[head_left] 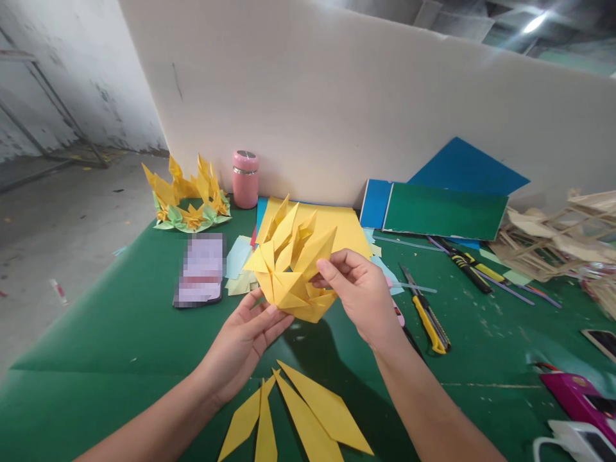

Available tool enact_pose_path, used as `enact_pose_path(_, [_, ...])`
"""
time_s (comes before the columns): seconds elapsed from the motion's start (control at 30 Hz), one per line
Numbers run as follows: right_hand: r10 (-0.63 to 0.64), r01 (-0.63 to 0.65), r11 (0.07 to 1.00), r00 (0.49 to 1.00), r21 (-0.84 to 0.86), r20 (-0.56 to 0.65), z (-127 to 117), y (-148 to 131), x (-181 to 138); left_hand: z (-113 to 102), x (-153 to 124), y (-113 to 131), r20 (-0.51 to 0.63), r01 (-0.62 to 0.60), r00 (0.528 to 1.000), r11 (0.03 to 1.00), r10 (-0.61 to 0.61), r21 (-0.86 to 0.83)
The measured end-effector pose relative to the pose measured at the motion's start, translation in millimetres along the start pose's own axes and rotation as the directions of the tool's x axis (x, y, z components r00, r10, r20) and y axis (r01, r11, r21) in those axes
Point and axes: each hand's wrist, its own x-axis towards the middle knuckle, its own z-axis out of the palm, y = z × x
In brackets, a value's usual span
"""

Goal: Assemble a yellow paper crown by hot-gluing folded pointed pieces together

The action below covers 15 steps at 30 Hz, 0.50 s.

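Observation:
I hold a spiky yellow folded-paper flower (287, 269) above the green table (120, 333). My left hand (243, 343) cups it from below with the fingers stretched under its base. My right hand (359, 292) pinches its right edge between thumb and fingers. Several folded yellow paper petals (301, 417) lie on the table just in front of my arms. Flat yellow sheets (344, 228) lie behind the flower.
A finished yellow and green paper flower (190, 196) and a pink cup (245, 179) stand at the back by the white partition. Utility knives (428, 314), blue and green card (445, 208), a phone (199, 269) and wooden stick models (553, 237) crowd the right side.

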Motion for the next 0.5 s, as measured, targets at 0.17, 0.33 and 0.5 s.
enact_pose_path(0.17, [0.002,-0.002,1.000,1.000,-0.002,0.006,1.2,-0.4,-0.3,-0.4,1.0,-1.1,-0.002,-0.012,1.000,1.000,0.012,0.014])
enact_pose_path(0.33, [0.002,-0.002,1.000,1.000,-0.011,0.014,1.6,-0.8,-1.3,-1.8,0.9,-2.1,0.002,-0.013,1.000,1.000,0.013,0.021])
enact_pose_path(0.5, [0.004,-0.003,0.999,1.000,-0.033,0.019,2.0,-1.2,-2.4,-2.6,0.6,-2.3,-0.010,-0.006,1.000,1.000,0.006,0.029])
